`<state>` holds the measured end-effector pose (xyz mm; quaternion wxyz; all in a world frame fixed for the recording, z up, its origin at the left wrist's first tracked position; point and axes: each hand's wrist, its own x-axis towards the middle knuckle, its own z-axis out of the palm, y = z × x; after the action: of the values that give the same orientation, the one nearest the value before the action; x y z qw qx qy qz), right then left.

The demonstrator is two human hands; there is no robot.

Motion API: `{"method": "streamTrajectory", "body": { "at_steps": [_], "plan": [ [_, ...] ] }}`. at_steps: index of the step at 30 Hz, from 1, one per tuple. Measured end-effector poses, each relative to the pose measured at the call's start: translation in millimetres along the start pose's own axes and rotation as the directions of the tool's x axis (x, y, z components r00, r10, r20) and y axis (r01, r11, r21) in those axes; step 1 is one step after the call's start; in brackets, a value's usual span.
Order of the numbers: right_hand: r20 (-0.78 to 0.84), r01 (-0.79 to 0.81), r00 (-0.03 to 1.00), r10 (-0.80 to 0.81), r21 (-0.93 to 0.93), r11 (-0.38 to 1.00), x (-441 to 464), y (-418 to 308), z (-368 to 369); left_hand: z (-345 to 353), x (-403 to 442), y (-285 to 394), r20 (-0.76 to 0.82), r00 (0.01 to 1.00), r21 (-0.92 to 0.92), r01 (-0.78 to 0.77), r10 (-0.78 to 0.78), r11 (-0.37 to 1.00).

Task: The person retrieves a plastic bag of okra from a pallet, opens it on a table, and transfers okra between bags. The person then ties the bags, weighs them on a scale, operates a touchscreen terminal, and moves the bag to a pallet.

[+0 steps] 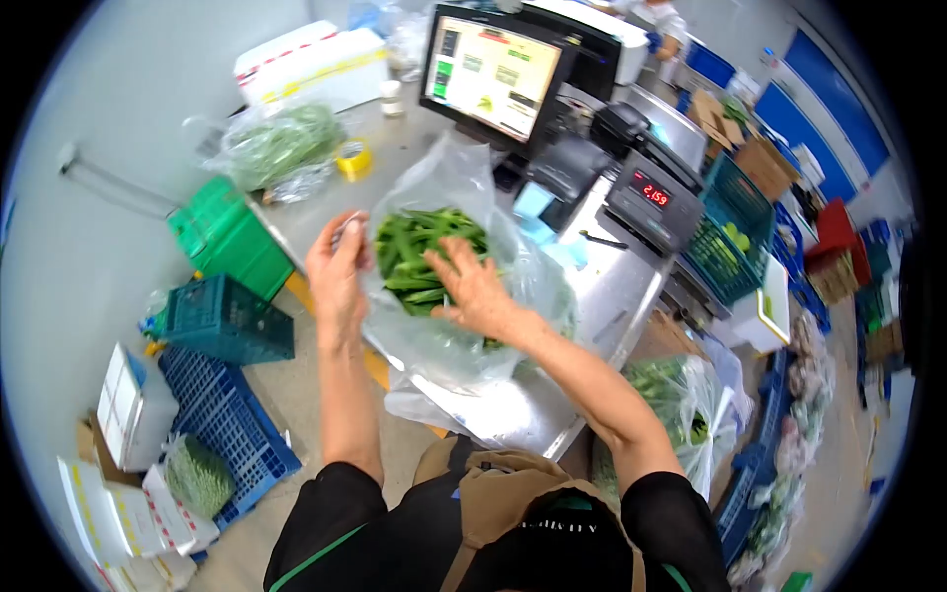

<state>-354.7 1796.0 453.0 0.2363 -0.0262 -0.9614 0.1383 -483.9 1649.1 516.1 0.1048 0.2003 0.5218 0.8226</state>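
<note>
A clear plastic bag (pixel 449 178) lies on the metal table with its mouth spread wide. Inside it is a heap of long green pods (pixel 409 261), perhaps okra; their exact kind I cannot tell. My right hand (pixel 472 291) rests on the pods, fingers spread and holding nothing. At the bag's left edge, my left hand (pixel 338 261) is closed, thumb against fingers. Something small, dark and pale shows between those fingers, too small to name.
A monitor (pixel 493 74) stands behind the bag, and a scale display (pixel 651 192) reads red digits at right. Yellow tape (pixel 353 160) and bagged greens (pixel 276 148) lie at back left. Green crates (pixel 730 232) flank the table. A bag of greens (pixel 681 400) sits below its right edge.
</note>
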Motion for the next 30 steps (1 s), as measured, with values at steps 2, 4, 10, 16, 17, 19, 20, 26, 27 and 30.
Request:
{"method": "streamTrajectory", "body": {
  "at_steps": [2, 4, 10, 16, 17, 19, 20, 26, 27, 30],
  "plan": [
    [-0.093, 0.163, 0.984, -0.154, 0.097, 0.982, -21, 0, -25, -8, -2, -8, 0.033, 0.999, 0.193, -0.035, 0.029, 0.981],
    [-0.166, 0.147, 0.979, -0.122, 0.142, 0.979, -67, 2, -67, -5, -14, -5, -0.001, 1.0, 0.331, -0.012, 0.013, 0.943],
    [-0.484, -0.584, 0.742, 0.463, -0.128, 0.802, -239, 18, -189, 27, -54, -17, -0.05, 0.83, 0.662, -0.389, 0.555, 0.641],
    [-0.093, -0.865, 0.492, 0.866, -0.17, 0.473, -361, 57, -219, 127, -120, -37, 0.346, 0.853, 0.235, -0.481, 0.39, 0.845],
    [0.076, -0.859, 0.481, 0.873, -0.156, 0.487, -368, 69, -215, 145, -134, -41, 0.422, 0.859, 0.193, -0.398, 0.29, 0.897],
    [0.373, -0.838, 0.373, 0.849, -0.257, 0.481, -370, 91, -204, 166, -155, -63, 0.623, 0.764, 0.093, -0.285, 0.167, 0.954],
    [0.308, -0.766, 0.478, 0.823, -0.313, 0.562, -384, 105, -193, 177, -165, -65, 0.701, 0.698, 0.105, -0.304, 0.146, 0.947],
    [-0.047, -0.391, 0.84, 0.541, -0.744, 0.542, -440, 197, -131, 195, -204, -80, 0.838, 0.544, 0.103, -0.231, 0.041, 0.968],
    [-0.006, -0.736, 0.627, 0.779, -0.331, 0.59, -418, 216, -127, 192, -206, -86, 0.842, 0.54, 0.11, -0.216, 0.024, 0.97],
    [0.4, -0.43, 0.666, 0.63, -0.484, 0.762, -390, 203, -148, 185, -211, -96, 0.818, 0.567, 0.198, -0.125, -0.094, 0.972]
  ]
}}
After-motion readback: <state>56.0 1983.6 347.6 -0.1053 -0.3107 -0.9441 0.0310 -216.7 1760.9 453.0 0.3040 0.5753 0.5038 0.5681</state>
